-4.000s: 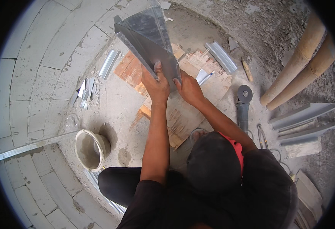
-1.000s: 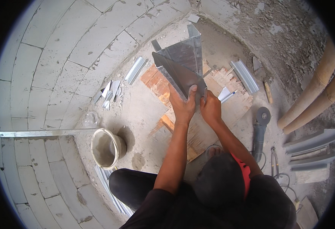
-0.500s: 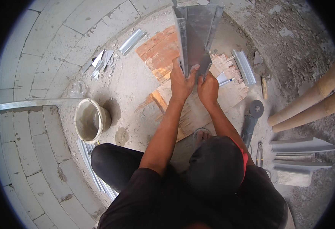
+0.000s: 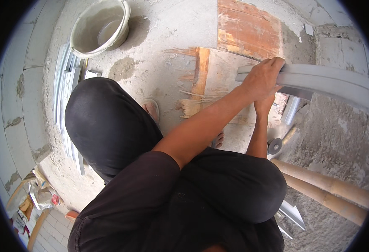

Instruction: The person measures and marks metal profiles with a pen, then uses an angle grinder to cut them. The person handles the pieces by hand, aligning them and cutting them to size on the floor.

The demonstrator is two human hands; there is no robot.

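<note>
A: Quick one. Left hand [image 4: 263, 77] is wrapped over the near end of the grey channel [image 4: 319, 82], fingers curled tight across its top edge. The channel runs out to the right, lifted off the rough floor [image 4: 171, 38].

B: Right hand?

A: The right hand [image 4: 263, 103] is under the channel, mostly hidden by the left hand. Probably gripping from below, but I can't tell how its fingers sit.

B: Risks?

A: Both hands are bunched at one end, so the long free end could dip or swing and twist out of the grip. Thin metal edges could also cut bare fingers. The person squats in sandals; a dropped end would land close to the toes.

B: What's around?

A: A grinder [image 4: 275, 145] lies right below the hands, next to the wood scraps [image 4: 199, 80]. Two poles [image 4: 327, 187] slant in at lower right, close to the channel's swing. A bucket [image 4: 101, 26] sits top left, well apart, and more channels [image 4: 66, 96] lie stacked on the left.

B: Anything blocking?

A: The grinder and the poles, mainly.
</note>
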